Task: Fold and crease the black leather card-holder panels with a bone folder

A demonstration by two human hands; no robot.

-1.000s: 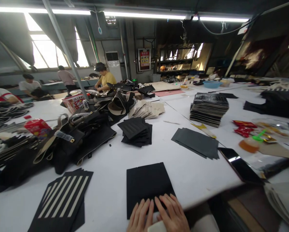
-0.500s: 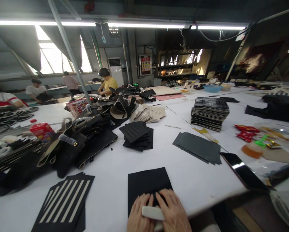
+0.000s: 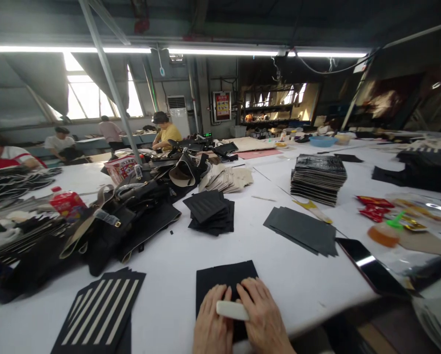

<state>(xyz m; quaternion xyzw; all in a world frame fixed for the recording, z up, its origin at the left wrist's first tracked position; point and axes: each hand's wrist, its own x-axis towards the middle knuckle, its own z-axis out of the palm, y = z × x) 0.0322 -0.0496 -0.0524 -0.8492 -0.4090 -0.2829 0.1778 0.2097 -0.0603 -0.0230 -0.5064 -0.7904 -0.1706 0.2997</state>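
A black rectangular panel (image 3: 226, 271), which looks like leather or fabric, lies on the white table in front of me. My left hand (image 3: 213, 317) rests on it with the fingers stretched forward and pressed down. Beside it, my right hand (image 3: 263, 312) also presses on the panel with its fingertips. A smooth white bar-like tool (image 3: 231, 310) is held in the right hand and sticks out leftward over the left hand. To the left lies a fanned pile of black panels with pale stripes (image 3: 102, 309).
Beyond the hands are black pieces (image 3: 209, 211), dark grey sheets (image 3: 301, 228) and a tall stack (image 3: 318, 179). A phone (image 3: 371, 268) and a bottle of amber liquid (image 3: 383, 236) are at right. Black bags (image 3: 132, 221) heap up at left. Several people sit or stand farther back.
Both hands have shifted slightly forward along the black panel, the white tool staying in the right hand. The whole view has tilted a little, so the background sits lower.
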